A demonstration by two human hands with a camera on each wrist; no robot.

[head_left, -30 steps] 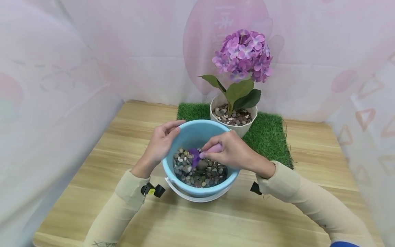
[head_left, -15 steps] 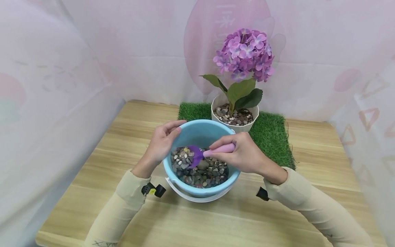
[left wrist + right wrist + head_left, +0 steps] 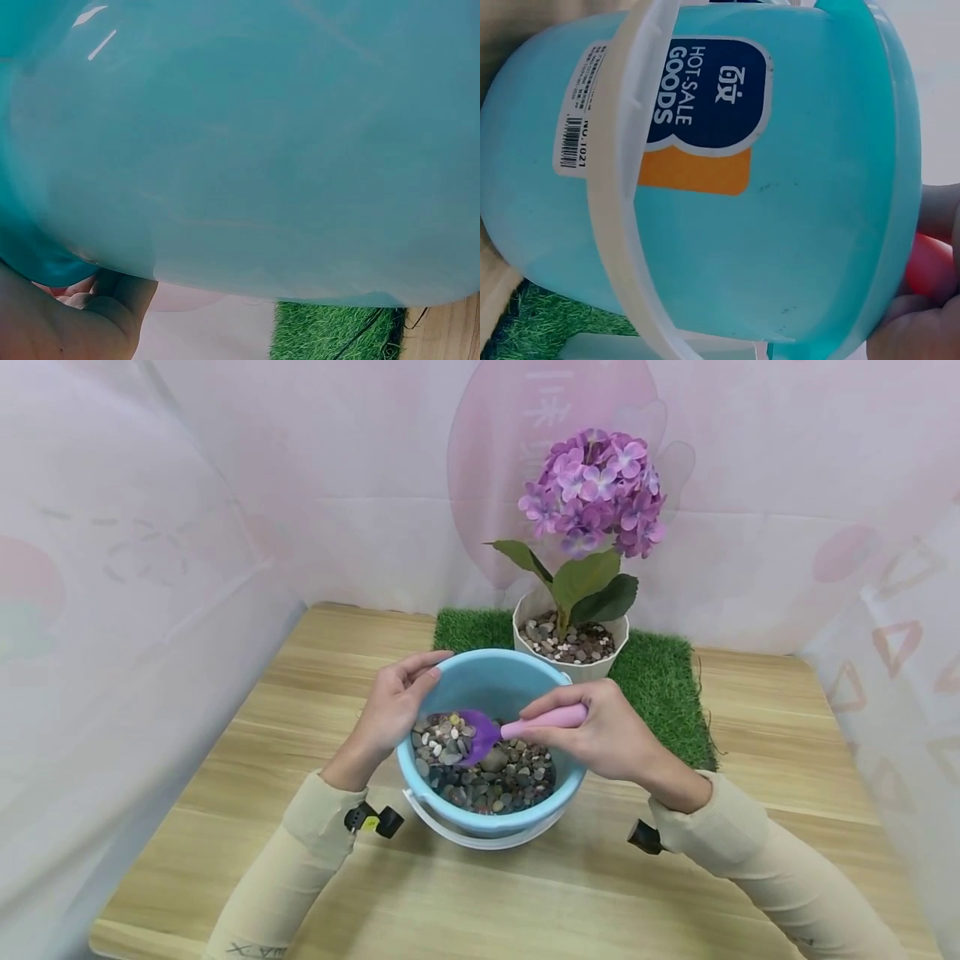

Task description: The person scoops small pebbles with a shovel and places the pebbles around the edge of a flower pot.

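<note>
A light-blue bucket (image 3: 483, 683) stands on the table with pebbles (image 3: 517, 781) in its bottom. My left hand (image 3: 387, 708) holds its left rim, the thumb lying over the edge; in the left wrist view, part of the left hand (image 3: 90, 326) shows under the bucket's wall. In my right hand (image 3: 609, 731) is the pink handle of a small shovel (image 3: 480, 739). Its purple blade, heaped with pebbles, is inside the bucket, above the bottom stones. The right wrist view catches the right hand (image 3: 919, 330) and the reddish handle beyond the rim.
Behind the bucket, a white pot (image 3: 573, 670) holds a purple hydrangea (image 3: 592, 493) on a green grass mat (image 3: 663, 702). The bucket's white handle (image 3: 480, 841) hangs down in front. Printed cloth walls (image 3: 360, 552) surround the wooden table (image 3: 465, 902).
My right hand has moved right and drawn the shovel up from among the stones, bringing its pebble load into view. The left hand has stayed on the rim.
</note>
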